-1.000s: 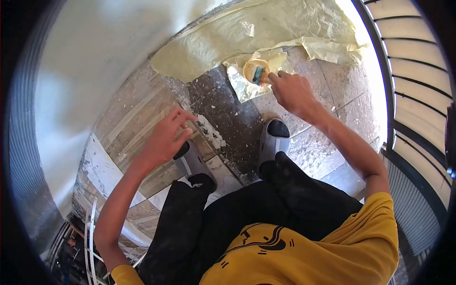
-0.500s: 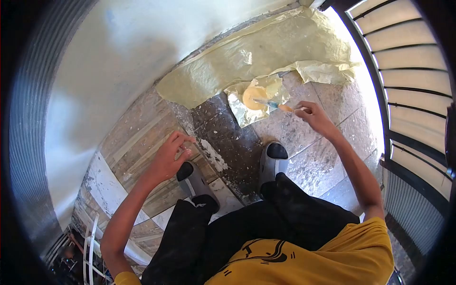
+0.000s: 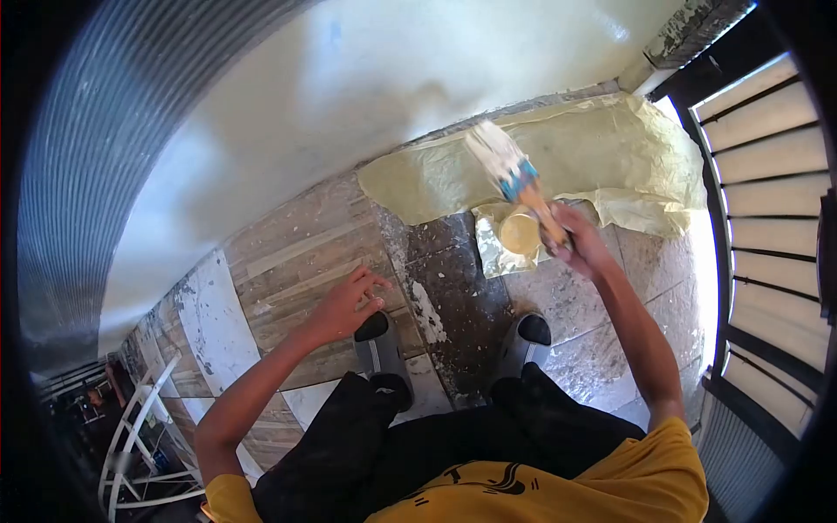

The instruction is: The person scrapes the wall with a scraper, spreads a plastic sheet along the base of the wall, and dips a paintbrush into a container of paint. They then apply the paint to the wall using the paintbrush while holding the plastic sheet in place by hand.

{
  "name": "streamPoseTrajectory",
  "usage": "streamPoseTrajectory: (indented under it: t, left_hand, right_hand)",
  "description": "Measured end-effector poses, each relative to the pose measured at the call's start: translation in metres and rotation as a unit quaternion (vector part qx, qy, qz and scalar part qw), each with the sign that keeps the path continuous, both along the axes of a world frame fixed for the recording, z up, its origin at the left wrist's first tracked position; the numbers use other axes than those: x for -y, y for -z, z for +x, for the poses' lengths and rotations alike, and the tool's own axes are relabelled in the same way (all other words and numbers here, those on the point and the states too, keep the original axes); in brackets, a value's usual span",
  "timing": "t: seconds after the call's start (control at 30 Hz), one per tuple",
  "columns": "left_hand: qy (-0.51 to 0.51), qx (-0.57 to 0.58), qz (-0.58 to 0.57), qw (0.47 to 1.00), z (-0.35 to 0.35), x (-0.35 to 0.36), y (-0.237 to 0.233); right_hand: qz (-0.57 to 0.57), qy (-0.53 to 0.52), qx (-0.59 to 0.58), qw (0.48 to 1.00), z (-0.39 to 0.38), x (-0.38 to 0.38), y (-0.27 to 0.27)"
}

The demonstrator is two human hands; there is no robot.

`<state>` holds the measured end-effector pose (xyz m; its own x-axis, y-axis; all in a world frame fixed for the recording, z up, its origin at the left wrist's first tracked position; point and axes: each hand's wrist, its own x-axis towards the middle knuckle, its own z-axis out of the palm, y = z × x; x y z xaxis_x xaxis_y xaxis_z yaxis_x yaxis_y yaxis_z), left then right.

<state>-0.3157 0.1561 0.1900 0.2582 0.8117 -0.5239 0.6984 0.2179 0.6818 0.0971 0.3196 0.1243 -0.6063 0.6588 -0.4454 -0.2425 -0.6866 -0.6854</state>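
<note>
My right hand [image 3: 577, 242] is closed round the wooden handle of a paintbrush [image 3: 520, 179]. The brush has a blue-smeared ferrule, and its wide, pale-coated bristles point up and left toward the wall. Just below the brush, a round tub of cream-coloured paint [image 3: 520, 234] stands on a crumpled yellowish sheet [image 3: 494, 259]. Over the wood-look tiles, my left hand [image 3: 349, 305] hangs with its fingers loosely curled apart, holding nothing.
A pale wall [image 3: 288, 131] runs along the far side, with yellowish plastic sheeting [image 3: 558, 152] at its foot. On the right is a black-barred gate [image 3: 767, 227]. A white metal frame [image 3: 144, 436] stands at lower left. Dark, paint-spattered tiles [image 3: 445, 296] lie ahead of my feet.
My right hand has lifted the paintbrush out of the tub and swung its bristles up toward the wall. The view has shifted, showing more wall. My left hand stays low and free.
</note>
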Motion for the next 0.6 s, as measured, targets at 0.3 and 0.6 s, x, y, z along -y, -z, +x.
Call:
streamPoseTrajectory:
  t: [0.3, 0.6]
  left_hand:
    - [-0.08, 0.001, 0.002, 0.997, -0.029, 0.048, 0.004]
    - [-0.115, 0.009, 0.009, 0.993, -0.051, 0.07, 0.011]
  right_hand:
    - [0.115, -0.026, 0.13, 0.985, -0.11, -0.033, 0.047]
    - [0.099, -0.006, 0.168, 0.981, -0.177, -0.048, 0.083]
